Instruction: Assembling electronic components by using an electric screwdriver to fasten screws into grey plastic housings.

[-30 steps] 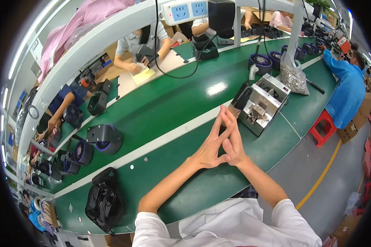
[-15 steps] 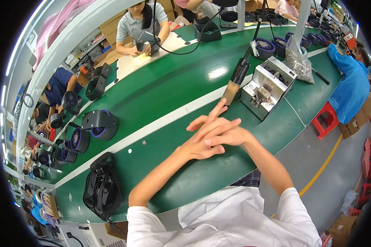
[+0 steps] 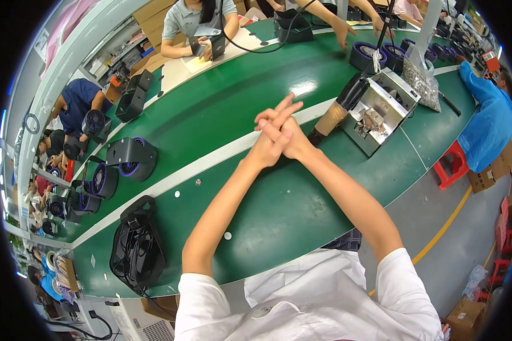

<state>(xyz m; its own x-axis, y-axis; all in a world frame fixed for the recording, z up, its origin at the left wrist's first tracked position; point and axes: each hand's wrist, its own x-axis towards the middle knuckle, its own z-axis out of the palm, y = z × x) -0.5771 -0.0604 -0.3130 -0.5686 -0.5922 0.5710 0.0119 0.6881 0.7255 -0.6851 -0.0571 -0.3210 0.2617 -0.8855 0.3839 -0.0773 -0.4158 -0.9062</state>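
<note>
Fingers (image 3: 279,116) of both hands are interlaced and partly spread, nothing being grasped between them. Left hand (image 3: 270,145) and right hand (image 3: 293,139) are pressed together above the green conveyor table (image 3: 222,113), over its white stripe (image 3: 205,165). Nearest to them, just to the right, a metal fixture box (image 3: 378,108) is set beside a black-and-tan tool (image 3: 338,111).

Green belt (image 3: 222,113) with a white stripe (image 3: 210,162) — black fan (image 3: 136,247), red stool (image 3: 452,165), silver machine (image 3: 381,108).

Bright overhead light, glare on green belt (image 3: 301,88), fisheye-bent edges.
</note>
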